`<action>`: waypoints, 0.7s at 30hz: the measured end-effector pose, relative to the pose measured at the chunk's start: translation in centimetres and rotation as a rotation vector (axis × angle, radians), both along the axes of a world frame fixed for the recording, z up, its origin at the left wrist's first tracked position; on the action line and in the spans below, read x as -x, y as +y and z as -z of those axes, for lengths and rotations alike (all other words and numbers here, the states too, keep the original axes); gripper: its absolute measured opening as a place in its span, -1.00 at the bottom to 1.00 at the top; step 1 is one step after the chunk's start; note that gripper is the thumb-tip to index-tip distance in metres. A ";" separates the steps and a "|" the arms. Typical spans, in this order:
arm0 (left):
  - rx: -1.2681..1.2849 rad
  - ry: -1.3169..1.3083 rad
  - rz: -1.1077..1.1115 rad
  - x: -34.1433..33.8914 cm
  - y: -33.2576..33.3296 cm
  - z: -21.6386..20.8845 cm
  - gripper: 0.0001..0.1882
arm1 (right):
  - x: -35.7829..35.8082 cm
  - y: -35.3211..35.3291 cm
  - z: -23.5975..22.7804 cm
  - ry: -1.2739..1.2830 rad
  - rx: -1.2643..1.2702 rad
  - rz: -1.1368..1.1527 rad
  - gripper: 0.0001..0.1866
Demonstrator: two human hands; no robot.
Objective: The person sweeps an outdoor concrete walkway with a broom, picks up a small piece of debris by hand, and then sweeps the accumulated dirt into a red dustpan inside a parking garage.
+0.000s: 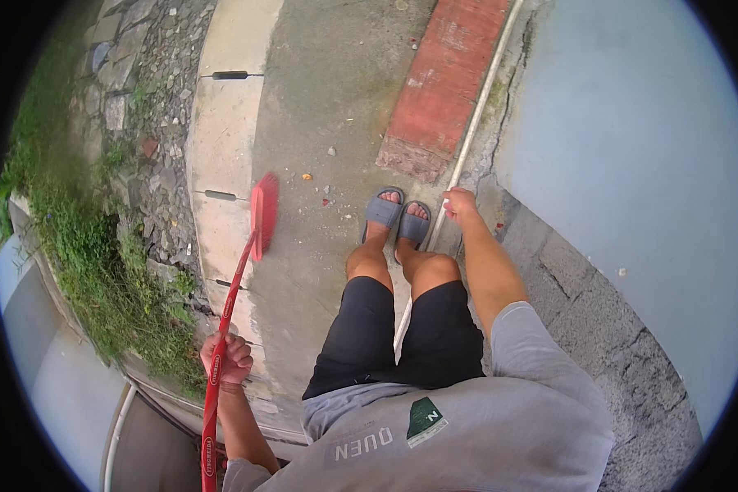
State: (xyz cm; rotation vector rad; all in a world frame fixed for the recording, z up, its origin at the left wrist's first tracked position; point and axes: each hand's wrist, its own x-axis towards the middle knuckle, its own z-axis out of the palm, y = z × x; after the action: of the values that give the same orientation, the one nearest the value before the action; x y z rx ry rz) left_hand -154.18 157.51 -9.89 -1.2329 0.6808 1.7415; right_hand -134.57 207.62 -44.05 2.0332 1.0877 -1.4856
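Note:
My left hand grips the red handle of a broom at the lower left. The handle slants up and away from me to a red head with red bristles. Those bristles are over the concrete path, beside its pale edging blocks. My right hand is held out in front of me at the right, its fingers curled closed. In the picture it overlaps a thin white pipe. Whether anything is inside those fingers is hidden. Small bits of debris lie scattered between the broom head and my feet.
I stand in grey slides on the concrete path. A red-topped raised block lies ahead, beside the pipe. A pale wall rises at the right. Beyond the slotted edging blocks are rubble and weeds.

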 end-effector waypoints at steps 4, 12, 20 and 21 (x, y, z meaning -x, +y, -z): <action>0.087 0.019 -0.047 1.4 -0.1 3.8 -0.68 | -1.5 2.8 12.6 -0.007 0.114 0.027 -0.43; 0.192 0.061 -0.128 1.2 0.9 7.0 -0.72 | 0.0 5.1 22.9 -0.017 0.124 0.127 -0.47; 0.103 0.082 -0.121 2.2 -0.8 8.4 -0.71 | 2.1 3.0 19.9 -0.057 0.084 0.194 -0.65; 0.083 0.084 -0.135 2.0 -1.5 8.9 -0.71 | 3.4 2.2 17.8 -0.040 0.091 0.173 -0.66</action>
State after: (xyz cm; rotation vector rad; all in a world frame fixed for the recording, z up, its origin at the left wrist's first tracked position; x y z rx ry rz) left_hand -156.16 156.06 -18.81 -1.2937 0.7400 1.9011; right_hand -137.97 209.80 -61.85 2.1284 0.8302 -1.5405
